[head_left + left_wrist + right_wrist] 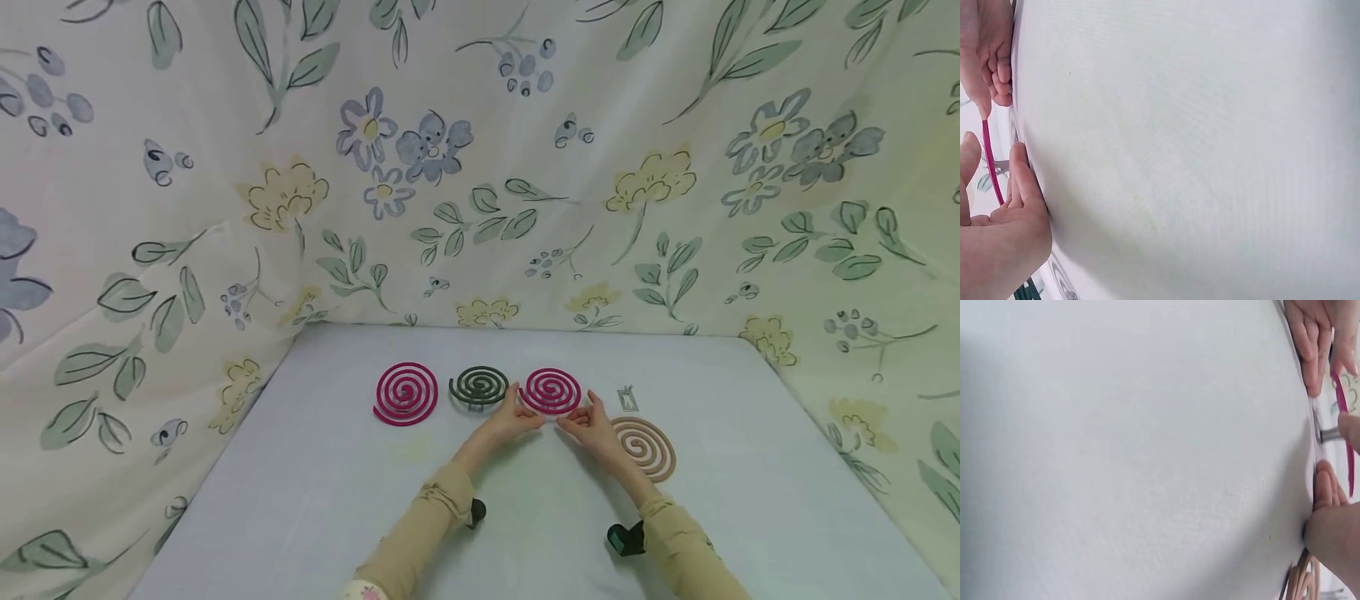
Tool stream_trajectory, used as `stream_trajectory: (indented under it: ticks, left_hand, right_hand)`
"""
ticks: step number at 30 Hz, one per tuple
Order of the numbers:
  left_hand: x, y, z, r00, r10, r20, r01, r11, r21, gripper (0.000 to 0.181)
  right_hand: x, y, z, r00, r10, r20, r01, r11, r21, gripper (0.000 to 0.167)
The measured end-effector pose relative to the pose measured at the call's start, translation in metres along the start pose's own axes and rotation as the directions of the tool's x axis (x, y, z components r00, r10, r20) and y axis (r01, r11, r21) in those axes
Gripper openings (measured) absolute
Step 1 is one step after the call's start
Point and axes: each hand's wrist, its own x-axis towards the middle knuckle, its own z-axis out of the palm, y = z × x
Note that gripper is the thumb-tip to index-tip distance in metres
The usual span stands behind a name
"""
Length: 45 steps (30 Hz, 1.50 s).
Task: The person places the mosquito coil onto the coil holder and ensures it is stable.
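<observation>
A pink mosquito coil [550,389] sits level between my two hands, just above the white table. My left hand [510,421] holds its left edge, and my right hand [595,425] has the right edge, with the fingers low near the tabletop. Edge-on, the coil appears as a thin pink strip [992,162] in the left wrist view. Beneath it, the right wrist view shows a small metal stand [1330,434]. Nearest my left hand is a dark green coil [481,384]; a tan coil [637,447] lies partly behind my right forearm.
Another pink coil [406,392] is at the left of the row. A bare metal stand [627,400] lies behind the tan coil. Flowered cloth [487,250] hangs around the back and sides of the white table [300,500].
</observation>
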Motion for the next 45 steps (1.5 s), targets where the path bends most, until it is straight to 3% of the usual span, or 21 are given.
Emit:
stream_trajectory:
  ticks: [6, 13, 18, 23, 28, 32, 35, 39, 41, 43, 45]
  left_hand:
    - [-0.009, 0.006, 0.000, 0.999, -0.040, 0.015, 0.040, 0.999, 0.023, 0.086]
    - [-0.033, 0.007, 0.002, 0.995, -0.013, 0.103, 0.006, 0.998, 0.068, 0.081]
    - [-0.045, 0.012, 0.011, 0.996, -0.031, 0.083, 0.020, 0.991, 0.131, 0.064]
    - [-0.047, 0.024, 0.023, 0.995, -0.042, 0.094, 0.028, 0.989, 0.145, 0.054]
    - [-0.049, 0.041, 0.039, 0.994, 0.011, 0.109, -0.026, 0.990, 0.136, 0.050]
    - [-0.048, 0.044, 0.052, 0.992, 0.070, 0.105, -0.089, 0.979, 0.186, 0.044]
    - [-0.046, 0.040, 0.058, 0.988, 0.111, 0.106, -0.140, 0.936, 0.323, 0.043]
    - [-0.039, 0.036, 0.065, 0.981, 0.132, 0.145, -0.190, 0.824, 0.533, 0.048]
    - [-0.033, 0.036, 0.068, 0.977, 0.129, 0.167, -0.204, 0.779, 0.593, 0.050]
    - [-0.027, 0.037, 0.072, 0.972, 0.134, 0.192, -0.226, 0.750, 0.621, 0.053]
    - [-0.020, 0.037, 0.076, 0.969, 0.130, 0.210, -0.235, 0.741, 0.628, 0.056]
  right_hand:
    - [-0.012, -0.004, 0.004, 1.000, 0.009, -0.028, -0.010, 0.999, -0.044, 0.088]
    - [-0.038, -0.004, 0.000, 0.998, 0.011, 0.066, -0.003, 0.994, -0.114, 0.087]
    - [-0.057, -0.008, -0.010, 0.991, 0.008, 0.135, 0.014, 0.986, -0.164, 0.084]
    - [-0.067, -0.011, -0.035, 0.972, 0.036, 0.232, 0.024, 0.968, -0.248, 0.077]
    - [-0.069, -0.011, -0.071, 0.943, -0.035, 0.331, 0.141, 0.944, -0.300, 0.064]
    - [-0.065, -0.010, -0.102, 0.936, -0.034, 0.350, 0.163, 0.923, -0.347, 0.054]
    - [-0.062, -0.007, -0.122, 0.945, 0.007, 0.328, 0.131, 0.909, -0.396, 0.058]
    - [-0.059, 0.001, -0.144, 0.963, 0.097, 0.250, 0.035, 0.879, -0.475, 0.073]
    - [-0.057, 0.006, -0.152, 0.963, 0.137, 0.230, -0.006, 0.869, -0.495, 0.080]
    - [-0.055, 0.010, -0.157, 0.958, 0.158, 0.239, -0.018, 0.866, -0.499, 0.085]
    - [-0.052, 0.014, -0.161, 0.949, 0.157, 0.275, -0.004, 0.875, -0.484, 0.087]
